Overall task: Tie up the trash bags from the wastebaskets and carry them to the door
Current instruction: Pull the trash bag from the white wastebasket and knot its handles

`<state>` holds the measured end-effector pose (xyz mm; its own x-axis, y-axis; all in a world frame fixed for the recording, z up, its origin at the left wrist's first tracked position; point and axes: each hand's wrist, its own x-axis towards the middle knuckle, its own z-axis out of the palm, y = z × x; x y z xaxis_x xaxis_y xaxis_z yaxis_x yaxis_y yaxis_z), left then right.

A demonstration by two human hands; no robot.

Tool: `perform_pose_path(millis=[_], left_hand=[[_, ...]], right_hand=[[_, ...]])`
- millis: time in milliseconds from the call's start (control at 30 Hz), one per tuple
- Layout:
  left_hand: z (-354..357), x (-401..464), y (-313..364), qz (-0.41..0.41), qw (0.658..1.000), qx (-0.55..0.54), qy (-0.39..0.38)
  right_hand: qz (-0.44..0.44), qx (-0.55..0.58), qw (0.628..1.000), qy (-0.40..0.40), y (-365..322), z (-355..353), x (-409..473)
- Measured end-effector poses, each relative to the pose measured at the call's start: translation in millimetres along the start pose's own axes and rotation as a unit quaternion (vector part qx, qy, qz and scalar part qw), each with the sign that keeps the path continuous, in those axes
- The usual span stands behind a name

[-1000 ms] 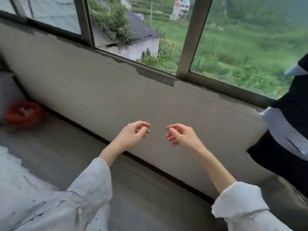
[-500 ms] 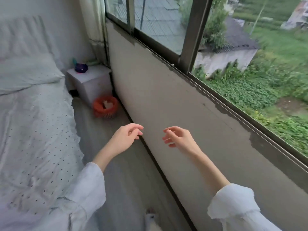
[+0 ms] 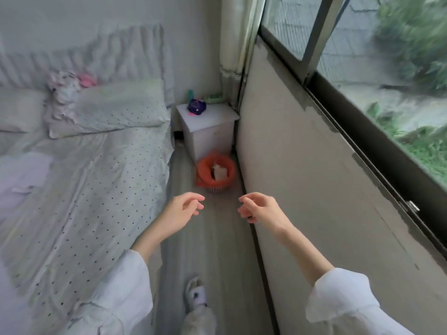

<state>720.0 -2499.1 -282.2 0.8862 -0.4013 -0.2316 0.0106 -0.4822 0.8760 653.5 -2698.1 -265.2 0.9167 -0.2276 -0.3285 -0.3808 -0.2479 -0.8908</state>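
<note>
Bed [image 3: 79,180] at left, dotted sheet, pillows at head. Left hand [image 3: 185,210] raised over floor strip, fingers loosely curled, holding nothing. Wastebasket [image 3: 216,188] ahead on floor, beside nightstand [image 3: 208,134], close to wall; orange trash bag [image 3: 205,175] lines it, rim folded over edge, paper scraps inside. Right hand [image 3: 260,209] likewise loosely curled, empty. Judgement: bag thin, soft, light, likely slippery, tear-prone. Gather folded rim on opposite sides, lift straight up.

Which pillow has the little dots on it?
The big pillow next to the white nightstand has dots. The other pillow, at the far left, is plain.
</note>
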Motion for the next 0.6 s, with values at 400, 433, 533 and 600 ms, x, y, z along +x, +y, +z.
perform_pose_path(millis=[400, 433, 533, 600], left_hand=[[-62, 301, -33, -0.069, 0.997, 0.004, -0.040], [-60, 320, -39, -0.084, 0.995, 0.002, -0.046], [-54, 373, -64, -0.117, 0.992, 0.005, -0.047], [-46, 418, -93, -0.137, 0.990, 0.006, -0.036]], right_hand=[[0.063, -0.003, 0.998, 0.023, -33, -10, 297], [0.073, -0.005, 0.997, 0.021, -28, -13, 319], [0.095, -0.017, 0.995, 0.019, -9, -20, 386], [0.106, -0.027, 0.994, 0.005, 14, -19, 444]])
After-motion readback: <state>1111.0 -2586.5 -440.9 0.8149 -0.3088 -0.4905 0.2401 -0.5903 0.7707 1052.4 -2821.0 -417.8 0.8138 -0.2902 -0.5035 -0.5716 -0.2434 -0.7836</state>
